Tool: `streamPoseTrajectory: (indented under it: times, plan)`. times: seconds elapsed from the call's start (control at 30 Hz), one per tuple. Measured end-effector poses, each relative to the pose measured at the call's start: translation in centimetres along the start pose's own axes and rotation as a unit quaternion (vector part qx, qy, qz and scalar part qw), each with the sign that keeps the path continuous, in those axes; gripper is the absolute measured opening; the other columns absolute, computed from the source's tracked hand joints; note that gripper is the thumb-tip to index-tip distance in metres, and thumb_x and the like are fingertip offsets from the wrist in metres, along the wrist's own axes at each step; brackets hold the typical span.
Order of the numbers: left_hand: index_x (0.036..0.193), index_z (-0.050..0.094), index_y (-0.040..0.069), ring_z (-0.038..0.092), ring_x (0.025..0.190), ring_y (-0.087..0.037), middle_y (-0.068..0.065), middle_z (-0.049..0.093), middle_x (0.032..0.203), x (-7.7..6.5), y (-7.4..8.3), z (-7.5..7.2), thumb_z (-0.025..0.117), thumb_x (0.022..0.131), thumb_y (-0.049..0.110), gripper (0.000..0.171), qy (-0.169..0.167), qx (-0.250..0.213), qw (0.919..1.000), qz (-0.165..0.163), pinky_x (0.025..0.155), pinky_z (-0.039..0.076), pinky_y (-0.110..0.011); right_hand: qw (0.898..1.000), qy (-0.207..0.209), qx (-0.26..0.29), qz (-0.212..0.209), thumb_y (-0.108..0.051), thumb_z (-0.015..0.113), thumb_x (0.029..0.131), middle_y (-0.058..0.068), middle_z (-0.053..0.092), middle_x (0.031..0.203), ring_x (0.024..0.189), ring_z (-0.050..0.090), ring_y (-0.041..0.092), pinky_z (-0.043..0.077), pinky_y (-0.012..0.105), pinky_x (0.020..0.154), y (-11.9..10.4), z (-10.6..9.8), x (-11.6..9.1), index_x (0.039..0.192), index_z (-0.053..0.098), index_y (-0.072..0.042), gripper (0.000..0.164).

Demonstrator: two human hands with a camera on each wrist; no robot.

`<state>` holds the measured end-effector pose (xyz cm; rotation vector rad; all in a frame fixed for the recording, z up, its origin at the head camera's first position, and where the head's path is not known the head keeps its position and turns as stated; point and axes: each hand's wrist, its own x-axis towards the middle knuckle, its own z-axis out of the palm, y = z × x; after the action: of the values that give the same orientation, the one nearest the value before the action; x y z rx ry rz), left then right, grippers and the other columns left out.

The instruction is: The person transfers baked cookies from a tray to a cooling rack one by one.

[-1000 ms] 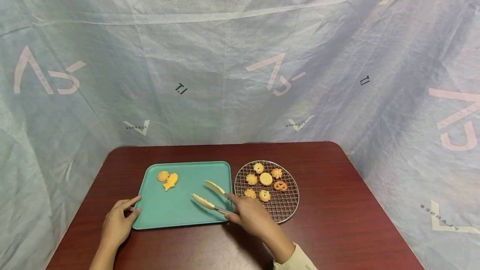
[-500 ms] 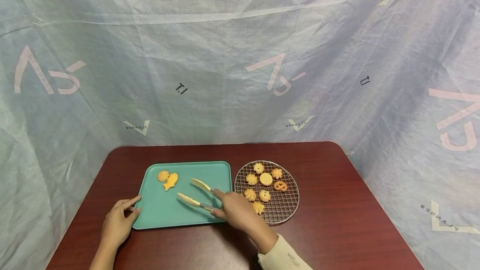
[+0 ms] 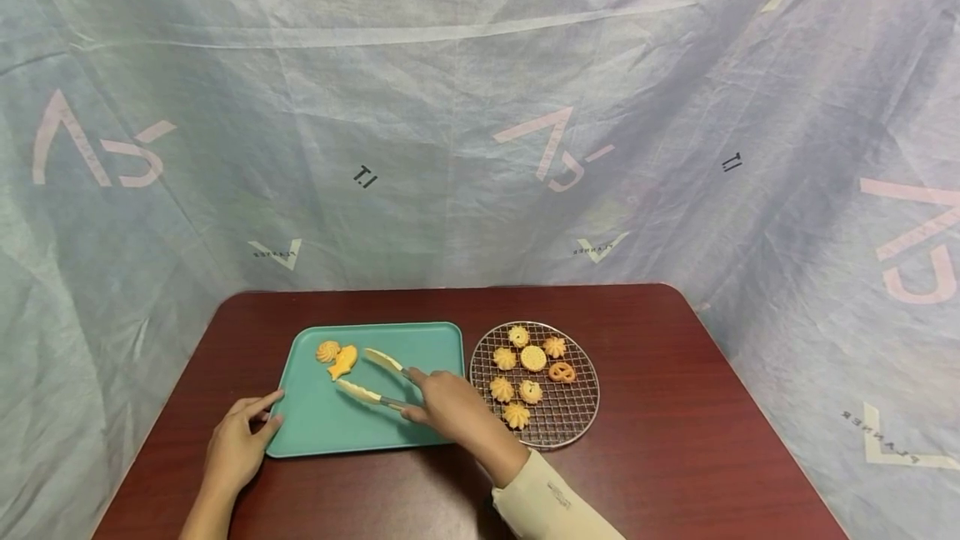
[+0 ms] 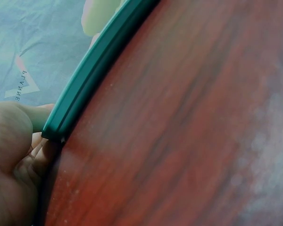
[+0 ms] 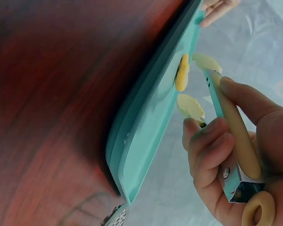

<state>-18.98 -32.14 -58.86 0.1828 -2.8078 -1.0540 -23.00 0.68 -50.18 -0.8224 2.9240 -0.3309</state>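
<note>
My right hand (image 3: 448, 407) holds a pair of tongs (image 5: 240, 141) with pale yellow scalloped tips. The tips are spread apart above the teal tray (image 3: 300, 432), just right of a fish-shaped cookie (image 3: 343, 362), with nothing between them. A round swirled cookie (image 3: 327, 351) lies against the fish-shaped one on the tray. My left hand (image 3: 240, 444) grips the tray's left rim near its front corner. In the left wrist view, fingers (image 4: 37, 115) lie on either side of the tray's edge (image 4: 80, 89).
A round wire rack (image 3: 573, 415) stands right of the tray on the dark red table (image 3: 675, 440). On it lie several cookies, among them a pretzel (image 3: 561, 372) and a round flat one (image 3: 532, 357). A grey printed cloth (image 3: 450, 215) hangs behind.
My right hand has moved left over the tray with the spread tongs, towards the fish-shaped cookie. A star-shaped cookie at the rack's front has come into view. The left hand stays put.
</note>
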Motion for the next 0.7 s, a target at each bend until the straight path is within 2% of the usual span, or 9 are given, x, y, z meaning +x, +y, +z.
streamPoseTrajectory:
  times: [0.23, 0.7]
  plan:
    - [0.138, 0.066, 0.005, 0.061, 0.094, -0.028, -0.017, 0.063, 0.119, 0.0, -0.2, 0.1, 0.073, 0.096, 0.011, 0.043, 0.001, 0.003, 1.0, 0.001, 0.067, 0.041, -0.035, 1.0, -0.008, -0.002, 0.011, -0.047, 0.075, 0.093, 0.011, 0.073, 0.104, 0.089, 0.07, 0.024, 0.057, 0.036, 0.073, -0.4, 0.2, 1.3, 0.15, 0.055, -0.014, 0.069]
    - [0.137, 0.068, 0.005, 0.062, 0.093, -0.028, -0.017, 0.063, 0.118, 0.0, -0.1, 0.3, 0.074, 0.095, 0.01, 0.042, 0.012, 0.005, 0.9999, 0.002, 0.067, 0.041, -0.035, 1.0, -0.019, 0.002, 0.023, -0.049, 0.075, 0.093, 0.009, 0.074, 0.107, 0.093, 0.07, 0.025, 0.057, 0.038, 0.076, -1.1, 0.5, 3.1, 0.151, 0.055, -0.017, 0.07]
